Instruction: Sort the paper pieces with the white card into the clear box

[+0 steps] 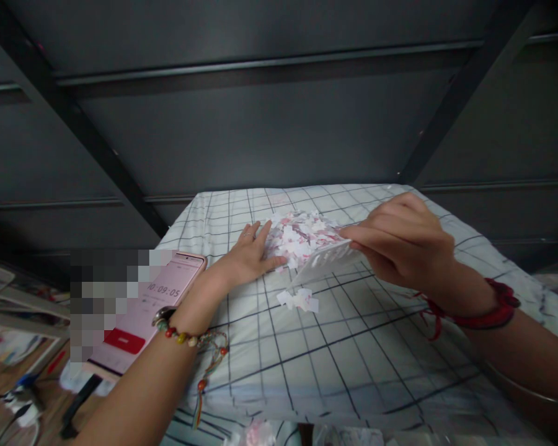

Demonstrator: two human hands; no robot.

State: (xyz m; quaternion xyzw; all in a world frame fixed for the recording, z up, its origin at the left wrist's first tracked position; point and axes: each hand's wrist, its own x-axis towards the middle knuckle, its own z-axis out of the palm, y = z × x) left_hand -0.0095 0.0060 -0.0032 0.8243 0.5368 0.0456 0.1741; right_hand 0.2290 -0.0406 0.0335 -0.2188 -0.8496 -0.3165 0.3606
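Note:
A loose heap of torn paper scraps (297,238), white with pink and red marks, lies on a checked cloth. My left hand (251,254) rests at the heap's left side, fingers spread, with fingertips and thumb against the scraps. Above the near right side of the heap, my right hand (400,241) pinches the edge of a thin, whitish, see-through piece (325,263), which slants down to the left. Whether it is a bag or a flat sheet I cannot tell. A few scraps (300,300) lie apart, nearer to me.
The checked cloth (353,347) covers the table. A phone (162,291) showing a timer stands by my left forearm. Dark panels (260,124) rise behind the table. Cables and a white plug (23,402) are low at the left. Clear plastic bags (255,433) show at the near edge.

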